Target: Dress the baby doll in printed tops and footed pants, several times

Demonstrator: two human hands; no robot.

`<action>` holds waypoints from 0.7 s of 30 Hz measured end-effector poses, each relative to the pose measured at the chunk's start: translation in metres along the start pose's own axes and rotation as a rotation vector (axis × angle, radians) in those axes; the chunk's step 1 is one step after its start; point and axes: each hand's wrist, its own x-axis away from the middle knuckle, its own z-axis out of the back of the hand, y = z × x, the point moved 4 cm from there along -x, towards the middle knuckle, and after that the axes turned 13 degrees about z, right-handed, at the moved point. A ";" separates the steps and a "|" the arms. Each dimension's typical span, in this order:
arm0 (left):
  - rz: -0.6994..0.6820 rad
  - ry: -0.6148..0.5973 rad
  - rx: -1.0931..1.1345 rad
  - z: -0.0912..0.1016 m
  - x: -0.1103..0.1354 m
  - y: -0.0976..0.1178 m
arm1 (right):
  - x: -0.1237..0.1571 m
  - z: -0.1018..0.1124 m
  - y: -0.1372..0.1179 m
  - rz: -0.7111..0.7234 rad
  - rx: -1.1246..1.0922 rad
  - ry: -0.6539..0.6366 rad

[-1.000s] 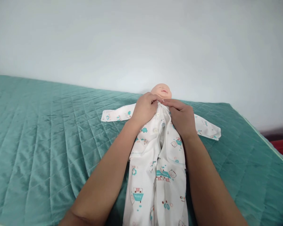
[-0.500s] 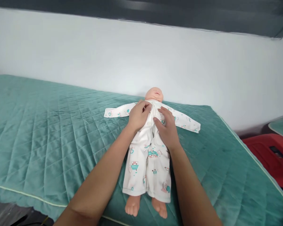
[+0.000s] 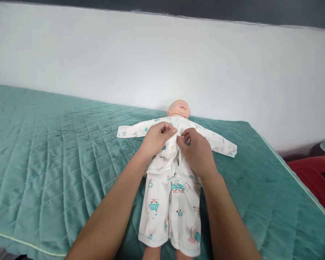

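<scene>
A baby doll (image 3: 178,108) lies on its back with its head toward the wall. It wears a white printed shirt (image 3: 219,142) with the sleeves spread wide, and matching white trousers (image 3: 155,216). At the chest, my left hand (image 3: 159,136) pinches the shirt's front edge between thumb and fingertips. Just right of it, my right hand (image 3: 196,148) is closed, its thumb and fingers gripping the facing part of the shirt front. A small button shows on the front below my left fingers. The doll's feet are cut off at the bottom of the view.
A green quilted cover (image 3: 56,151) lies beneath the doll, with a pale piped edge. Behind it rises a white wall (image 3: 97,61) with a dark band along the top. A red plastic chair (image 3: 314,177) stands beyond the right edge.
My fingers have closed on the shirt front, and both hands have moved slightly lower. My right hand was spread over the chest before. The view has shifted slightly.
</scene>
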 end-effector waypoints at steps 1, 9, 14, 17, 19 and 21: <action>0.031 0.003 0.043 0.000 0.001 0.000 | -0.001 0.001 0.000 -0.010 -0.015 -0.020; -0.066 0.111 -0.016 -0.007 0.006 0.003 | 0.000 0.007 0.010 -0.064 -0.356 -0.056; -0.057 0.073 -0.072 -0.008 0.005 0.000 | -0.001 0.002 0.010 -0.090 -0.196 -0.052; -0.065 0.067 -0.099 -0.009 0.007 0.001 | -0.002 -0.002 0.009 -0.117 -0.099 -0.010; -0.077 0.065 -0.107 -0.010 0.008 0.002 | -0.001 -0.004 0.009 -0.124 -0.089 0.019; -0.082 0.063 -0.116 -0.010 0.008 0.003 | -0.001 -0.004 0.010 -0.118 -0.076 0.049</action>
